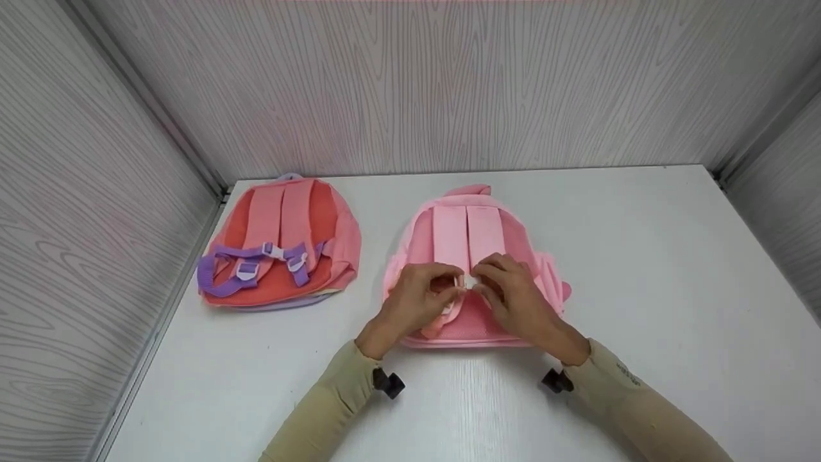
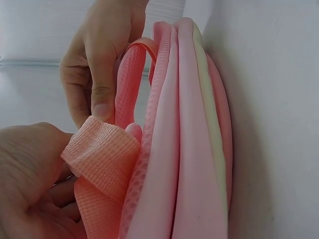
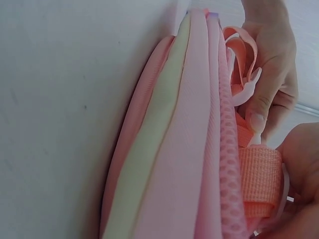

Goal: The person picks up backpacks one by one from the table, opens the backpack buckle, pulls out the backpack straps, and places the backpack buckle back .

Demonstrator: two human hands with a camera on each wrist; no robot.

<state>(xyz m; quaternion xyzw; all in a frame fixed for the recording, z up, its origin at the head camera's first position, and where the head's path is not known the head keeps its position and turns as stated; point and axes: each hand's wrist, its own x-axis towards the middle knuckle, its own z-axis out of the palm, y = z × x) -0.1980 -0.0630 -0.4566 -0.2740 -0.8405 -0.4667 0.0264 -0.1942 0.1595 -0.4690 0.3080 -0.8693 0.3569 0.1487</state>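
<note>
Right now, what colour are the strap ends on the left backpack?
Purple, on the orange backpack; the head view shows it best.

soft plush backpack (image 1: pixel 474 231), smooth white table (image 1: pixel 641 256)

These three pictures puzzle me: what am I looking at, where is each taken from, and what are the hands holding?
No machine here: a person works with bare hands and wears three cameras. The wide picture comes from the head; the two close-ups come from the wrists. On a white table lie two small backpacks, straps up. The orange backpack, with purple straps, lies untouched at the left. The left hand and right hand meet over the pink backpack, pinching its webbing strap and a small white buckle in their fingers.
</note>
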